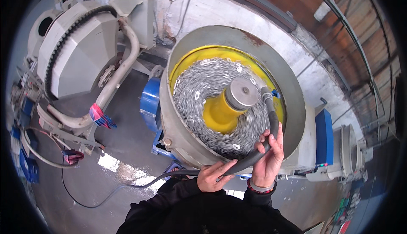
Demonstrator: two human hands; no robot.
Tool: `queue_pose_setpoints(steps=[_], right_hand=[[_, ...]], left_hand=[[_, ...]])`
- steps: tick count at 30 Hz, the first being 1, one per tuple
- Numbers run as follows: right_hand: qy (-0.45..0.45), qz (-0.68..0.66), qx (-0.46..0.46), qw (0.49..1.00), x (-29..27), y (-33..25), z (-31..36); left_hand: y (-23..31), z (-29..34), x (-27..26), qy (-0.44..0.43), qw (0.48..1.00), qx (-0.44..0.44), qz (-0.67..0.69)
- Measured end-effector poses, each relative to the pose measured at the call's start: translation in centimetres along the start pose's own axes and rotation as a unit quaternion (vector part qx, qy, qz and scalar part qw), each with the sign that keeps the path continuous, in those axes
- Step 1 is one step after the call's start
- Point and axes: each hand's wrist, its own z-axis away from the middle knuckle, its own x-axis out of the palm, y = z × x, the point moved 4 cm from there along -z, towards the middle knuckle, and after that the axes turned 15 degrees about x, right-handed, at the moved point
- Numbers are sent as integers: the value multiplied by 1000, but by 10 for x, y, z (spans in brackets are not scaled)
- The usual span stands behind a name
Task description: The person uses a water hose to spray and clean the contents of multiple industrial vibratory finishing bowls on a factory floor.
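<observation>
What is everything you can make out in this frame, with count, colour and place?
hose: one, dark grey, from inside the bowl's right side over the near rim
bowl: one, grey with yellow lining, centre
small metal pieces: too many to count, silvery, in the bowl
post: one, yellow with grey cap, bowl's middle
drum machine: one, pale grey, upper left
cloth bundle: one, pink and blue, on the drum machine's pipe
blue panel: one, right of the bowl
wall: one, whitish, behind
floor: one, grey, below
far edges: clutter too small to tell
sleeves: two, black, lower middle
left hand: one, bare, on the hose
right hand: one, braceleted wrist, around the hose
</observation>
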Motion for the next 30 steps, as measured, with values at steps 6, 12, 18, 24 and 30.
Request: queue_pose_setpoints(steps=[6, 12, 18, 24, 30], right_hand=[[90, -3, -45, 995, -25, -12, 30], [105, 196, -69, 973, -34, 2, 60], [135, 179, -87, 971, -36, 29, 62], [120, 205, 15, 971, -43, 26, 53], [83, 276, 178, 941, -26, 23, 52]], left_hand=[[3, 4, 17, -56, 988, -50, 136], [-3, 20, 29, -36, 985, -35, 166], [3, 33, 33, -60, 979, -103, 164], [1, 26, 16, -95, 995, 12, 41], [-34, 75, -62, 80, 991, -108, 18]])
